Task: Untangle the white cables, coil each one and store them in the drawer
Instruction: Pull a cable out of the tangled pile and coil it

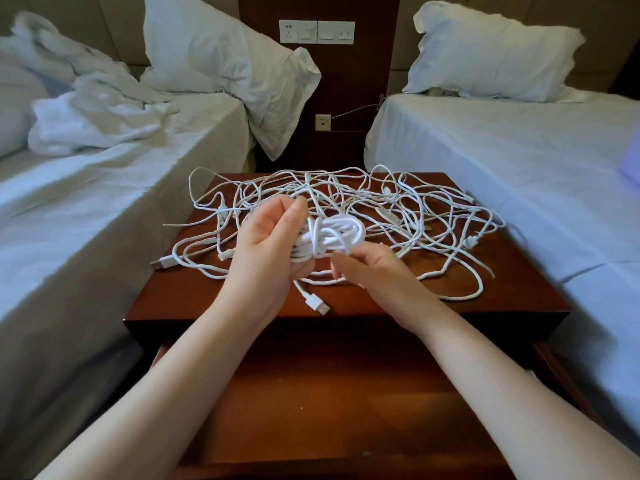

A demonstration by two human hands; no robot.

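1. White coil [329, 239]: one cable wound into a tight bundle with a few turns wrapped crosswise round the middle. It is held in the air over the front-centre of the nightstand [194, 292].
2. Left hand [266, 244]: fingers curled round the coil's left end, gripping it, thumb on top.
3. Right hand [367, 271]: thumb and fingertips pinch a strand at the coil's lower right edge.
4. Plug [317, 304]: a USB end on a short tail that hangs below the coil, between the two wrists, near the top's front edge.
5. Tangle [420, 220]: the other white cables lie loose and crossed over most of the nightstand top, behind the hands and to both sides. A few loops reach past the back-left and right edges.
6. Second plug [162, 263]: lies at the top's left edge.
7. Drawer [329, 393]: dark wood, pulled out below the top toward the person, with both forearms over it.
8. Around it:
   - left bed [104, 202] with a crumpled duvet [86, 109] and a pillow [214, 53]
   - right bed [485, 150] with its own pillow
   - socket panel [317, 32] on the wood wall behind
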